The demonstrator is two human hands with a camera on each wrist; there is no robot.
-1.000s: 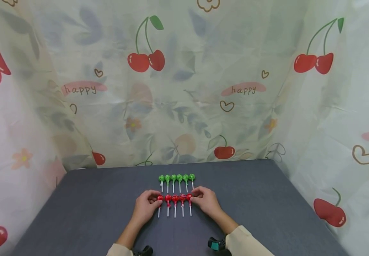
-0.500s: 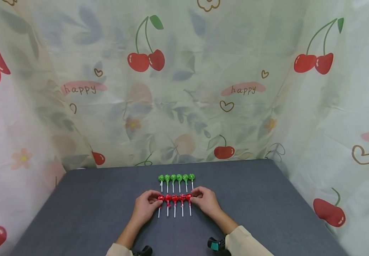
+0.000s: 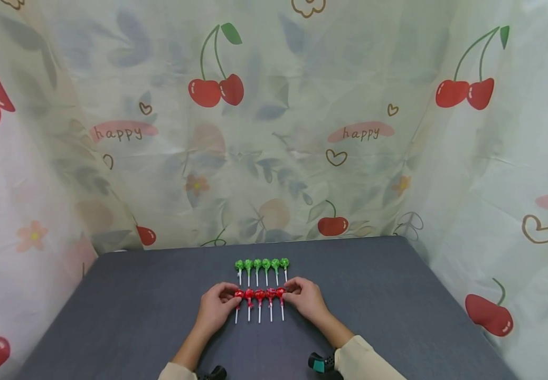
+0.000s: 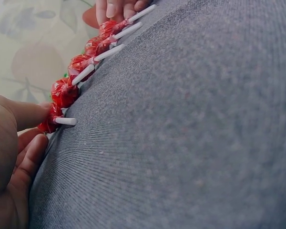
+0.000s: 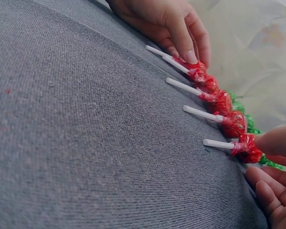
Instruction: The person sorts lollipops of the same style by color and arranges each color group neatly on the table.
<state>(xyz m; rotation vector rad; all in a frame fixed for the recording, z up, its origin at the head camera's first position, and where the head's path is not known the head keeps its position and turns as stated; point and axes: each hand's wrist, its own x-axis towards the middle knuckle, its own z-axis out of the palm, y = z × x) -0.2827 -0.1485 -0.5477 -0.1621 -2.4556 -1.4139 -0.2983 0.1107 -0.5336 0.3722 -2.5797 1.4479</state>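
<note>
Several red lollipops (image 3: pixel 260 296) lie side by side in a row, white sticks toward the person. At the row's left end my left hand (image 3: pixel 216 307) pinches the head of the outermost red lollipop (image 4: pixel 51 119) between thumb and fingers. My right hand (image 3: pixel 308 299) holds the head of the lollipop at the right end (image 5: pixel 248 149) the same way. Between the hands, the heads of the row sit close together. Behind it runs a matching row of several green lollipops (image 3: pixel 266 264), sticks also pointing at the person; in the right wrist view they are mostly hidden by the red ones.
The dark grey cloth-covered table (image 3: pixel 150 295) reaches back to a patterned curtain (image 3: pixel 274 132) with cherries and the word "happy". More curtain hangs along both sides. Dark devices (image 3: pixel 322 363) are strapped at both wrists.
The red lollipop at the left end has shifted very slightly right, toward its neighbour. Both hands keep nearly the same place and hold; the green row looks unchanged.
</note>
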